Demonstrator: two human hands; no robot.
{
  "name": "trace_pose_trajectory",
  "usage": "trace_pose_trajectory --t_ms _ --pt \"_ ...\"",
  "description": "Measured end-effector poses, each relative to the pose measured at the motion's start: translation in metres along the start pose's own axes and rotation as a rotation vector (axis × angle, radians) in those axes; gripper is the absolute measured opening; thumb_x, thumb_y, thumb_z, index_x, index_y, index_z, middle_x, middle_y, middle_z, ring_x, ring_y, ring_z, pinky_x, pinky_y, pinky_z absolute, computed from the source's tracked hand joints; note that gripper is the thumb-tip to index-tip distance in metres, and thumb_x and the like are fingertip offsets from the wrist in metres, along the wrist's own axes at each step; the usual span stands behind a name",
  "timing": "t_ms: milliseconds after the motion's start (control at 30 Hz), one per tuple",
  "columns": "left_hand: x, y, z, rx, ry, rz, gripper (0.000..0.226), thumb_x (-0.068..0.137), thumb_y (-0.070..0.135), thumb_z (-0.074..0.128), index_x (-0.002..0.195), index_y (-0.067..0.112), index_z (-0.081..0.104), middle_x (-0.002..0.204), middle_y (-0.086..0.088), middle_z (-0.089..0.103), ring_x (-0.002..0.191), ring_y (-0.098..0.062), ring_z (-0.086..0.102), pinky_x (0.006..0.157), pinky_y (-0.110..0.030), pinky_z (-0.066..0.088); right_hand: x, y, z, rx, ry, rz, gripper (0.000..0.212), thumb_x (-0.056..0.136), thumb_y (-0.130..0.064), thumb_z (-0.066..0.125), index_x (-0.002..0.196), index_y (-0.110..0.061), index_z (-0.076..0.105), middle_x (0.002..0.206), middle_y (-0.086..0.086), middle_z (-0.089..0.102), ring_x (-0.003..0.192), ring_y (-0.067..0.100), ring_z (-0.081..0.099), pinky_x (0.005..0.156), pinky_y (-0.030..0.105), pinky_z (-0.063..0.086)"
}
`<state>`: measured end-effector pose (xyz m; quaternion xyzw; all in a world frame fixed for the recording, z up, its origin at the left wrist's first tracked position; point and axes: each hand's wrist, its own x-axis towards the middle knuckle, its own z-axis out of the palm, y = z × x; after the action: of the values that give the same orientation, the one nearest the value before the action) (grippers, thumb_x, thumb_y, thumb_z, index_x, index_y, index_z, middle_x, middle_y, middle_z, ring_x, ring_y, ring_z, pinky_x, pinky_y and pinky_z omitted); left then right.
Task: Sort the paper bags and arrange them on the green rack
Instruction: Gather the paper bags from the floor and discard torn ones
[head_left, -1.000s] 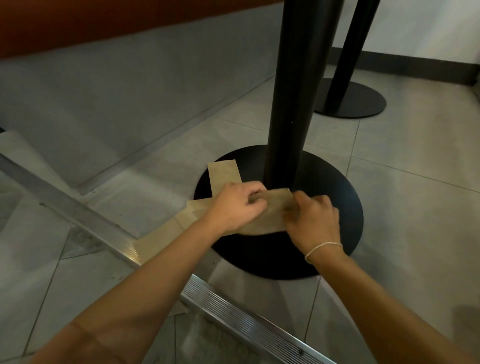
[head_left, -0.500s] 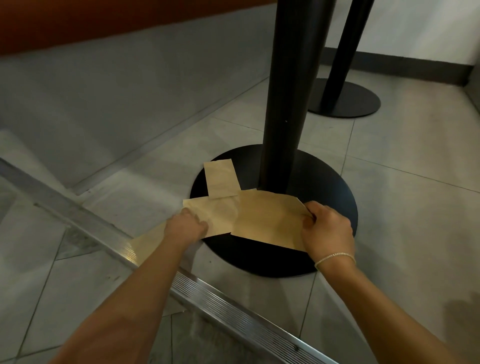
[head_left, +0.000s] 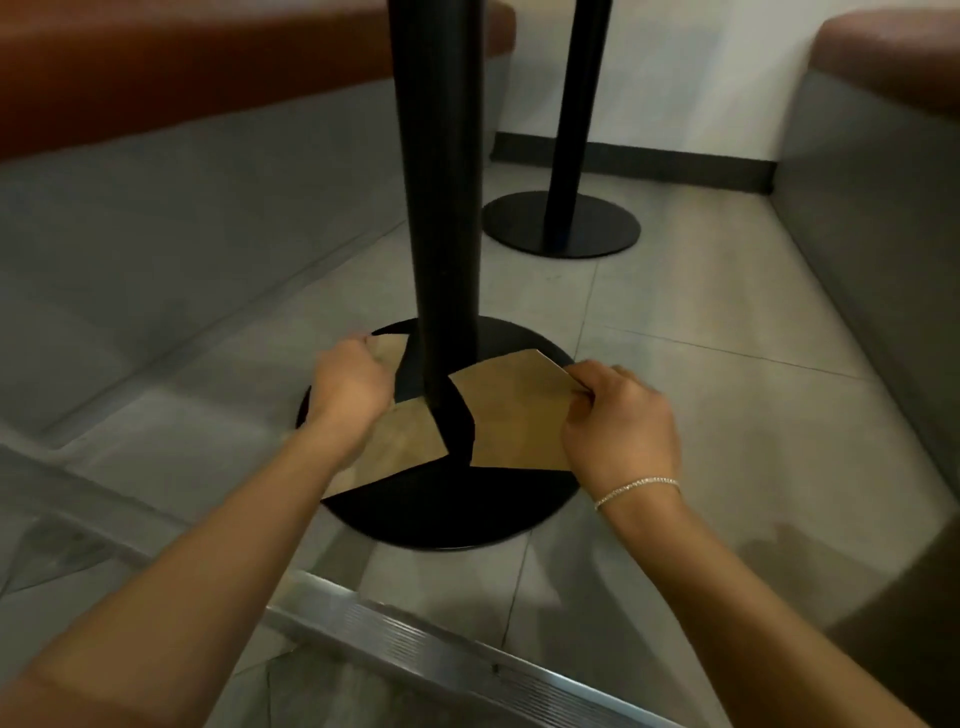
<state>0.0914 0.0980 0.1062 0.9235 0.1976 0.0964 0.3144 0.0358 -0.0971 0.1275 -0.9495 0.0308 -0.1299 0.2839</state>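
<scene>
Flat brown paper bags lie on the round black base (head_left: 441, 514) of a table post. My right hand (head_left: 618, 421) pinches the far right corner of the large paper bag (head_left: 514, 415) to the right of the post. My left hand (head_left: 350, 382) rests on a small paper bag (head_left: 392, 347) left of the post, fingers curled at its near edge. A third paper bag (head_left: 402, 449) lies under my left wrist, reaching the floor. No green rack is in view.
The thick black post (head_left: 439, 208) rises between my hands. A second black table base (head_left: 561, 226) stands behind it. Grey bench fronts with brown seats flank the tiled floor left and right. A metal floor strip (head_left: 415, 644) runs diagonally beneath my forearms.
My left hand has moved up from the lower bag to the small bag by the post. My right hand has drawn the large bag rightward, opening a gap between the bags.
</scene>
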Motion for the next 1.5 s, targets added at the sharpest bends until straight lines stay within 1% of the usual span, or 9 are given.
trace_pose_trajectory --t_ms 133,267,367,500,700,867,1000,1200,1500 --pt "-0.036 0.082 -0.015 -0.161 0.079 0.157 0.031 0.093 0.005 0.039 0.12 0.009 0.054 0.105 -0.008 0.054 0.093 -0.023 0.05 0.07 -0.023 0.032 -0.013 -0.007 -0.063 0.009 0.075 -0.021 0.037 0.086 -0.004 0.039 0.11 -0.02 0.062 0.093 0.002 0.053 0.084 0.025 0.053 0.07 0.031 0.043" --pt "-0.069 0.151 -0.032 -0.432 0.134 0.258 0.023 0.091 0.013 0.044 0.11 0.017 0.057 0.094 0.001 0.053 0.079 -0.012 0.046 0.061 -0.023 0.033 -0.02 -0.008 -0.138 -0.085 0.173 -0.019 0.036 0.088 -0.007 0.042 0.114 -0.024 0.058 0.092 0.002 0.05 0.088 0.024 0.051 0.068 0.029 0.035" --pt "-0.099 0.199 -0.048 -0.709 0.049 0.321 0.013 0.089 0.012 0.044 0.092 0.019 0.054 0.076 0.005 0.05 0.068 -0.009 0.045 0.057 -0.025 0.034 -0.025 0.005 -0.211 -0.107 0.282 0.031 0.035 0.087 -0.01 0.048 0.116 -0.026 0.06 0.11 0.006 0.061 0.104 0.029 0.057 0.084 0.036 0.047" --pt "-0.142 0.251 -0.075 -1.07 -0.113 0.385 0.029 0.083 -0.002 0.045 0.068 0.023 0.051 0.066 0.007 0.05 0.059 -0.006 0.048 0.053 -0.019 0.038 -0.034 0.026 -0.304 -0.294 0.342 0.103 0.036 0.086 -0.008 0.05 0.117 -0.022 0.063 0.122 0.014 0.059 0.113 0.035 0.053 0.096 0.036 0.043" --pt "-0.19 0.294 -0.087 -1.289 -0.272 0.451 0.02 0.071 -0.003 0.051 0.066 0.016 0.051 0.061 0.005 0.053 0.057 -0.01 0.052 0.048 -0.013 0.039 -0.059 0.048 -0.372 -0.693 0.15 0.24 0.033 0.092 -0.007 0.049 0.123 -0.012 0.06 0.132 0.019 0.051 0.119 0.037 0.048 0.097 0.038 0.039" --pt "-0.227 0.303 -0.065 -1.15 -0.465 0.568 0.018 0.065 0.002 0.054 0.059 0.017 0.047 0.053 0.006 0.047 0.048 -0.007 0.046 0.041 -0.012 0.031 -0.072 0.078 -0.354 -0.605 -0.084 0.256 0.039 0.088 -0.017 0.06 0.127 -0.019 0.056 0.131 0.006 0.055 0.119 0.026 0.051 0.095 0.027 0.039" --pt "-0.247 0.303 -0.035 -1.004 -0.593 0.608 0.015 0.069 0.001 0.056 0.065 0.015 0.054 0.063 0.0 0.051 0.063 -0.015 0.048 0.055 -0.021 0.039 -0.073 0.085 -0.349 -0.195 -0.008 0.095 0.079 0.069 -0.026 0.08 0.137 -0.024 0.041 0.132 -0.001 0.051 0.12 0.017 0.048 0.098 0.023 0.035" --pt "-0.261 0.299 0.006 -0.85 -0.716 0.683 0.018 0.08 0.002 0.056 0.076 0.02 0.058 0.077 -0.003 0.058 0.081 -0.022 0.057 0.074 -0.037 0.049 -0.069 0.084 -0.34 -0.335 0.059 -0.028 0.026 0.081 -0.015 0.067 0.106 -0.024 0.068 0.098 0.0 0.064 0.091 0.014 0.056 0.076 0.02 0.039" --pt "-0.197 0.247 0.032 -0.544 -0.509 0.656 0.014 0.085 0.017 0.062 0.084 0.03 0.056 0.09 0.007 0.061 0.092 -0.013 0.059 0.083 -0.029 0.049 -0.057 0.11 -0.299 -0.488 -0.161 0.183 0.031 0.086 -0.019 0.066 0.117 -0.019 0.062 0.118 0.004 0.062 0.108 0.023 0.058 0.09 0.028 0.044"
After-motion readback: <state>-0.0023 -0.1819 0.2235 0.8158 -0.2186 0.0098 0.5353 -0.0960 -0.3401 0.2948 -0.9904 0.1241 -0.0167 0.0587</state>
